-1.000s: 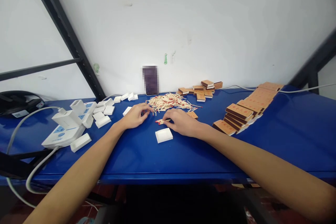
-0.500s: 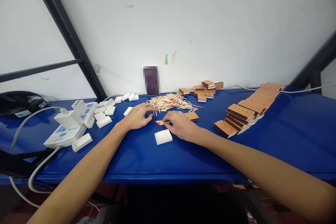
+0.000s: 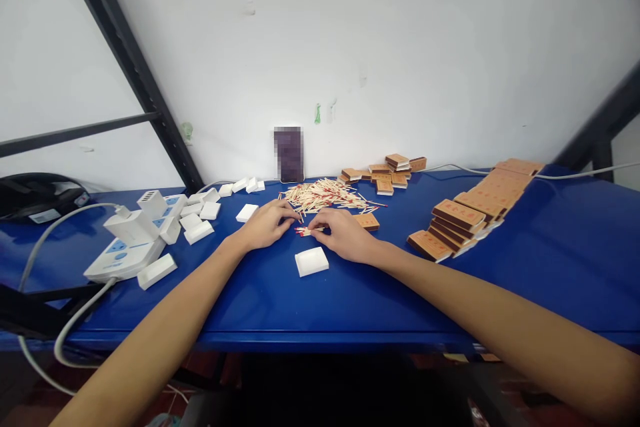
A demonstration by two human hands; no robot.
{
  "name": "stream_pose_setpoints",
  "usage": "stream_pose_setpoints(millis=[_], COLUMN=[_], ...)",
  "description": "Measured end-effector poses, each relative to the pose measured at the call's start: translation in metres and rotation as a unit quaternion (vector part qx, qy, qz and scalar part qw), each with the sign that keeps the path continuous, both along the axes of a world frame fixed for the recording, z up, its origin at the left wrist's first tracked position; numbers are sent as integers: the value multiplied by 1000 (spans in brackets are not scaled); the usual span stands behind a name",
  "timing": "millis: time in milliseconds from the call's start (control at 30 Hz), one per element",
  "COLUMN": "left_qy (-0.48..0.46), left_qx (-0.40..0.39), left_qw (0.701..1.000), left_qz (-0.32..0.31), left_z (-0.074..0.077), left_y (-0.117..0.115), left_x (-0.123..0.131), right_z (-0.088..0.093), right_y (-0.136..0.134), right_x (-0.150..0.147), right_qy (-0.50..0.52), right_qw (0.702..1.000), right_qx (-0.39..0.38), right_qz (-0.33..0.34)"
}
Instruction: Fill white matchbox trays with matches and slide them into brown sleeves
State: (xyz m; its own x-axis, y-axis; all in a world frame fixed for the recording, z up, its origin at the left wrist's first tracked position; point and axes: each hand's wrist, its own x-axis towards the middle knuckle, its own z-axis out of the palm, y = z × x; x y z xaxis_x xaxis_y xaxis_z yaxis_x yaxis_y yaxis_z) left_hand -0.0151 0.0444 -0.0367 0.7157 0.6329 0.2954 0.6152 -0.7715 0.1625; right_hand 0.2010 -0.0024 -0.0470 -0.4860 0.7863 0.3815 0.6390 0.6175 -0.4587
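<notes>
Many matches (image 3: 324, 196), right hand (image 3: 343, 233) gripping a small bunch (image 3: 303, 231), left hand (image 3: 266, 224) alongside (grip unclear)

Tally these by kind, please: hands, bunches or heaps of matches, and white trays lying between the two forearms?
Left hand and right hand: 2
Big heap of matches and small bunch of matches: 2
White tray: 1
Total: 5
</notes>
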Motion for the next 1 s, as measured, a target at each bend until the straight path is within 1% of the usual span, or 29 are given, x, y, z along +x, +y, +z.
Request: stream_pose_setpoints(millis=[133, 333, 500, 667, 800, 900, 1000], left_qy=[6, 16, 14, 30, 24, 48, 76], left_qx=[3, 12, 15, 23, 3, -1, 4], left_qw=[1000, 1000, 999, 995, 993, 991, 989], left_qz=[3, 7, 49, 96, 117, 124, 128], left_z=[1, 6, 12, 12, 12, 13, 13], left_y=[-1, -4, -8, -4, 0, 0, -1], left_x=[1, 0, 1, -3, -8, -8, -7], right_z=[-1, -2, -1, 0, -2, -6, -7], right_y=[0, 0, -1, -2, 0, 4, 7], right_x=[0, 1, 1, 1, 1, 0, 0], right_qy=[18, 26, 26, 27, 17, 3, -8], right_qw=[1000, 999, 999, 999, 999, 997, 997], right_qx=[9, 15, 11, 7, 28, 51, 48], right_qz=[21, 28, 29, 31, 43, 59, 64])
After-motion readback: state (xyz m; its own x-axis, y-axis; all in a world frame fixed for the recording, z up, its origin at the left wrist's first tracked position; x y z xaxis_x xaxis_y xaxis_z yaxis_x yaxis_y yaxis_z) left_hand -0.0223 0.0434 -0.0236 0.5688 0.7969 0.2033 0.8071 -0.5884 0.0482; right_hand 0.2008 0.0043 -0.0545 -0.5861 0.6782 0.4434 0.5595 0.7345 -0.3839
